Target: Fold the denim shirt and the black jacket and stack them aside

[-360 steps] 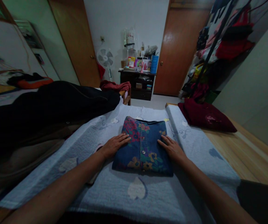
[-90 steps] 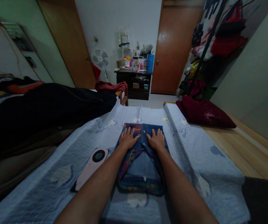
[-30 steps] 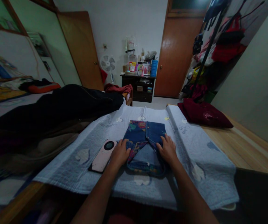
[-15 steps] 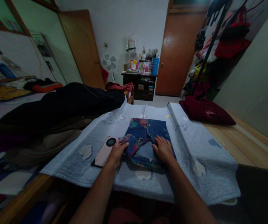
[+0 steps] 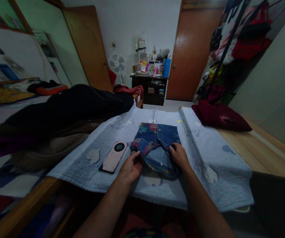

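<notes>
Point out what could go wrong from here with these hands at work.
The left hand is close beside the pink phone, so a sideways sweep might nudge it. The floral denim garment looks uneven, its left part turned over askew, so creases could set in. Both hands are at its sides, the right hand on the edge; pulling might also ruck up the loosely spread cloth beneath.
</notes>
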`<state>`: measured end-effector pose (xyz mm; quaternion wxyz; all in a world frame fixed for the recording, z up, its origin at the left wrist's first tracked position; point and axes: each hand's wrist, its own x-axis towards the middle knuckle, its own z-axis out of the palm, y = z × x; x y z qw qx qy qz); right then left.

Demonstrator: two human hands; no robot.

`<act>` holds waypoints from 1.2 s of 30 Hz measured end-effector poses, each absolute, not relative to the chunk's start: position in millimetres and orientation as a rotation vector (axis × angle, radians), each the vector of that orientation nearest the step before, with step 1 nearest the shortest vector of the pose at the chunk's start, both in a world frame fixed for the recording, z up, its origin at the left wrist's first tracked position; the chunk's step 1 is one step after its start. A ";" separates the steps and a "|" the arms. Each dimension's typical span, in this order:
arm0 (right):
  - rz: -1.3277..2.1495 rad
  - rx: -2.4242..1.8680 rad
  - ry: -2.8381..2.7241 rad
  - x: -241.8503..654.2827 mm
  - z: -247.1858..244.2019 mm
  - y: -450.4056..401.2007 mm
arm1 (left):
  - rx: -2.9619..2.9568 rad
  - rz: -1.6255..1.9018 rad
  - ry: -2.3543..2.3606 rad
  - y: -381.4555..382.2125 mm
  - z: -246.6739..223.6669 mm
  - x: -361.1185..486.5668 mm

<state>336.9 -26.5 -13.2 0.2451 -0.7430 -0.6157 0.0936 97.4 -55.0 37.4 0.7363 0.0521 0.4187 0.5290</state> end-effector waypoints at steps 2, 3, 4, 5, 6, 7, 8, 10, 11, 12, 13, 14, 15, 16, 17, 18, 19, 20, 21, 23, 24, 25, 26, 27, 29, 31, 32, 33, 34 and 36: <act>0.262 -1.994 -1.690 341.7 -14.5 -27.9 | 0.113 1.117 0.895 -61.3 44.9 101.6; 0.259 -1.986 -1.695 343.5 -14.7 -29.3 | 0.125 1.104 0.881 -64.7 48.7 103.4; 0.254 -1.982 -1.700 345.0 -14.5 -31.0 | 0.143 1.101 0.865 -68.2 52.4 105.1; 0.247 -1.980 -1.705 346.2 -13.9 -32.7 | 0.160 1.105 0.849 -71.8 55.6 107.0; 0.243 -1.979 -1.712 347.3 -13.0 -34.3 | 0.173 1.114 0.839 -75.4 58.1 109.0; 0.239 -1.977 -1.718 348.4 -11.8 -35.7 | 0.177 1.120 0.838 -79.0 59.6 111.4; 0.236 -1.973 -1.725 349.6 -10.7 -36.7 | 0.171 1.121 0.843 -82.6 60.2 113.9; 0.228 -1.972 -1.722 352.8 -8.9 -37.6 | 0.140 1.109 0.867 -89.3 58.8 119.2; 0.220 -1.982 -1.709 354.8 -8.5 -37.6 | 0.116 1.095 0.887 -92.2 57.1 121.7; 0.212 -1.999 -1.692 357.0 -8.5 -37.3 | 0.091 1.075 0.907 -94.7 55.1 124.0; 0.205 -2.018 -1.674 359.5 -8.8 -36.8 | 0.068 1.053 0.922 -96.7 53.0 125.9; 0.205 -2.034 -1.660 361.9 -9.4 -36.2 | 0.048 1.035 0.933 -98.1 51.0 127.5; 0.208 -2.046 -1.651 364.2 -10.2 -35.6 | 0.028 1.021 0.940 -98.9 49.2 128.6; 0.214 -2.050 -1.650 366.2 -11.0 -35.0 | 0.005 1.013 0.939 -99.0 47.7 129.3; 0.220 -2.048 -1.653 368.0 -11.8 -34.4 | -0.016 1.013 0.929 -98.5 46.7 129.7; 0.224 -2.045 -1.655 369.3 -12.5 -33.8 | -0.035 1.013 0.917 -97.6 46.1 129.8; 0.225 -2.044 -1.657 370.2 -13.0 -33.3 | -0.051 1.012 0.907 -96.5 45.9 129.6; 0.223 -2.044 -1.657 370.7 -13.4 -32.9 | -0.062 1.008 0.905 -95.5 46.1 129.3; 0.220 -2.045 -1.657 370.8 -13.7 -32.7 | -0.064 1.003 0.915 -94.8 46.6 128.7; 0.209 -2.032 -1.666 369.5 -13.8 -32.3 | -0.037 0.987 0.974 -95.1 47.7 126.6; 0.200 -2.015 -1.676 368.1 -13.6 -31.9 | -0.002 0.985 1.013 -96.3 47.7 125.0; 0.187 -1.992 -1.690 366.2 -13.3 -31.3 | 0.055 1.001 1.049 -98.2 47.2 122.9; 0.171 -1.965 -1.706 363.8 -12.8 -30.3 | 0.131 1.040 1.086 -100.5 46.0 120.4; 0.152 -1.936 -1.724 360.7 -12.0 -28.6 | 0.221 1.102 1.128 -102.8 44.1 117.4; 0.114 -1.877 -1.770 352.7 -9.8 -23.4 | 0.434 1.279 1.244 -105.7 38.8 110.3; 0.085 -1.822 -1.830 342.4 -7.0 -16.1 | 0.732 1.423 1.390 -103.5 33.9 103.2; 0.077 -1.800 -1.864 336.6 -5.8 -12.2 | 0.933 1.456 1.447 -99.6 32.2 100.2; 0.075 -1.785 -1.900 330.4 -4.9 -8.5 | 1.181 1.449 1.472 -93.9 31.1 97.8; 0.082 -1.776 -1.943 324.1 -4.4 -5.5 | 1.459 1.400 1.466 -86.5 30.6 96.2; 0.124 -1.773 -2.050 312.1 -5.3 -2.3 | 1.991 1.175 1.417 -69.3 29.7 95.4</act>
